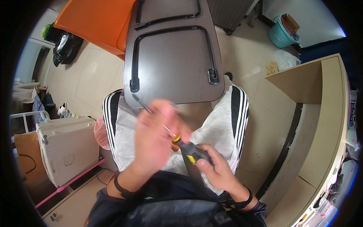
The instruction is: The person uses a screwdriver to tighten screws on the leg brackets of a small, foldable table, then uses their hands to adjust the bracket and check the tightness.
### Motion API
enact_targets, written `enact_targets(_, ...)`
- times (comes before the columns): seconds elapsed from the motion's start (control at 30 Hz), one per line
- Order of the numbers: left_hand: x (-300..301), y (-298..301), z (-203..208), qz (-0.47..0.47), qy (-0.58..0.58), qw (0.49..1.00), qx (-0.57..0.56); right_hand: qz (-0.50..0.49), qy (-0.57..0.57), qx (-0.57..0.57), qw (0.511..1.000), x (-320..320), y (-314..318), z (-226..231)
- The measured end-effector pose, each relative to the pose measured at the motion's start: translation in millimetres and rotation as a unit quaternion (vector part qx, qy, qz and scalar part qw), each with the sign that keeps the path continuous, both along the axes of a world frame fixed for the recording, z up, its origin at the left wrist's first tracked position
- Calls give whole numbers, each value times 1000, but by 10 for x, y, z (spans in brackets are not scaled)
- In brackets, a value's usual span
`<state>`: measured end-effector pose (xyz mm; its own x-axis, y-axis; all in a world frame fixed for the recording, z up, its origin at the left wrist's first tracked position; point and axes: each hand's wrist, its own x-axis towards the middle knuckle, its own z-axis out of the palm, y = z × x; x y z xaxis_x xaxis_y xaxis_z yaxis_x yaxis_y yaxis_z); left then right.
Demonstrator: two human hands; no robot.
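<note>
A screwdriver (192, 153) with a black and yellow handle is held by its handle in my right hand (217, 171). Its thin shaft runs up and to the left, and the tip shows near the corner of the table. My left hand (157, 130) is over the middle of the shaft and smeared by motion, so its grip on the shaft cannot be made out. Ahead, between my knees, a small dark folding table (172, 62) lies with its underside up. A black tubular leg (208, 45) lies folded flat on it, fixed by brackets at both ends.
An orange piece of furniture (94, 24) adjoins the table at its far left. White drawers (68, 147) stand to the left, and a beige shelf unit (325, 125) curves along the right. A dark suitcase (228, 13) and a turquoise bucket (280, 37) stand farther back.
</note>
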<state>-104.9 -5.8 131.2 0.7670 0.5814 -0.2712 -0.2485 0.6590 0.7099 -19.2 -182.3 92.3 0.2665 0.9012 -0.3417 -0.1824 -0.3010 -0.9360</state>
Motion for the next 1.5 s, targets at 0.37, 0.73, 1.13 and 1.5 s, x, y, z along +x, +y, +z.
enact_targets(0.37,-289,496,-176,20,131,965,224,-174,120,25,977,172,-406,-170)
enact_targets(0.73,-287,416,-236,-15,99,978,183,-134,10,30,990,210,-565,-258)
enact_targets(1.13,-279,388,-243,-57,-40,997,22,-178,2,70,981,196,-574,-245)
enact_targets(1.5,-288,344,-179,-73,-18,991,111,-198,44,67,977,171,-447,-218)
